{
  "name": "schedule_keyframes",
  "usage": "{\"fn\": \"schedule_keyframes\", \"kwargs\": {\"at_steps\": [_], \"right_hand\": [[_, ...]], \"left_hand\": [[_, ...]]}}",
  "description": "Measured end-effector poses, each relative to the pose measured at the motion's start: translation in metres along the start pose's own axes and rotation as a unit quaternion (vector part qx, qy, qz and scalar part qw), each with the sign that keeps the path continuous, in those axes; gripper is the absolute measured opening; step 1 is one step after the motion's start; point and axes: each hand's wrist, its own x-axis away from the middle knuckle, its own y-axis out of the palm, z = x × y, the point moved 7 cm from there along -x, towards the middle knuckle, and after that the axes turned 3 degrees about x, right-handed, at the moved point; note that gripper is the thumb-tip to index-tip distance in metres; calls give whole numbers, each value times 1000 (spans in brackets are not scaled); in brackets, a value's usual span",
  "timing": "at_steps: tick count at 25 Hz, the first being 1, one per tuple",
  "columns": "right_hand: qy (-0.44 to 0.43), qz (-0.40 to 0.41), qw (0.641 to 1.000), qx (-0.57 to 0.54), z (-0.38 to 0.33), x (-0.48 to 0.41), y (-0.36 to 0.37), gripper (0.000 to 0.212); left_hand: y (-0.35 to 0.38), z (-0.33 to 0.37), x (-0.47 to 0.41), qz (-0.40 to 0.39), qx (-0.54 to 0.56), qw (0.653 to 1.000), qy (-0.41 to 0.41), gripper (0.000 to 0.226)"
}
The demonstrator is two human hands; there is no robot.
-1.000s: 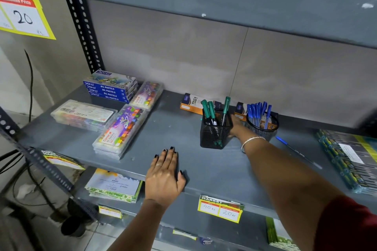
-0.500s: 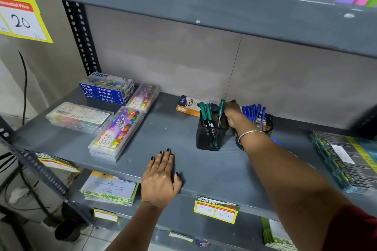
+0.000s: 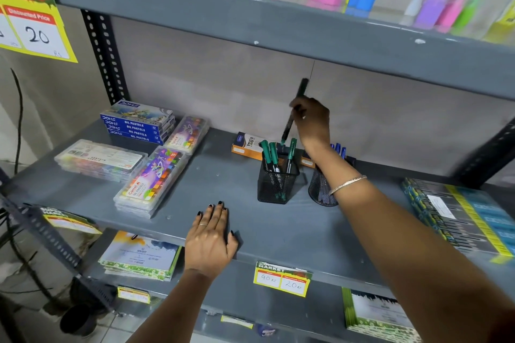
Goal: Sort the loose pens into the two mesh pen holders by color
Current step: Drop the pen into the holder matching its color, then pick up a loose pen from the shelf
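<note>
Right hand (image 3: 310, 122) pinching blurred, seemingly green pen (image 3: 292, 117) above square holder (image 3: 274, 184), left hand (image 3: 210, 239) flat, fingers apart, at shelf edge (image 3: 278, 259)

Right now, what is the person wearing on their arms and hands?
Both forearms are bare. The left hand wears a thin ring on one finger, and its fingers have dark polished nails. The right hand has a slim, pale metal bangle at the wrist. A dark red sleeve edge shows on the right upper arm.
</note>
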Motion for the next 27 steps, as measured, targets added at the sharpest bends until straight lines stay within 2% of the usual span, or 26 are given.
{"fn": "schedule_keyframes", "kwargs": {"at_steps": [4,8,15,18,21,24,27], "right_hand": [[-55,-139,985,89,4,40,35,19],[21,-245,961,125,25,68,60,20],[48,-286,934,207,31,63,76,29],[76,-276,935,209,34,62,73,25],[92,-227,956,164,30,58,58,26],[111,-108,985,81,28,52,19,31],[156,21,987,41,49,40,-29,33]], "left_hand": [[0,0,1,-2,-4,1000,-2,57],[0,-1,0,2,-2,1000,-2,57],[1,-2,0,0,-3,1000,-4,58],[1,-2,0,-1,-8,1000,-7,58],[1,-2,0,0,-9,1000,-9,59],[-1,0,0,4,-10,1000,-6,59],[-1,0,-1,11,-12,1000,-4,58]]}}
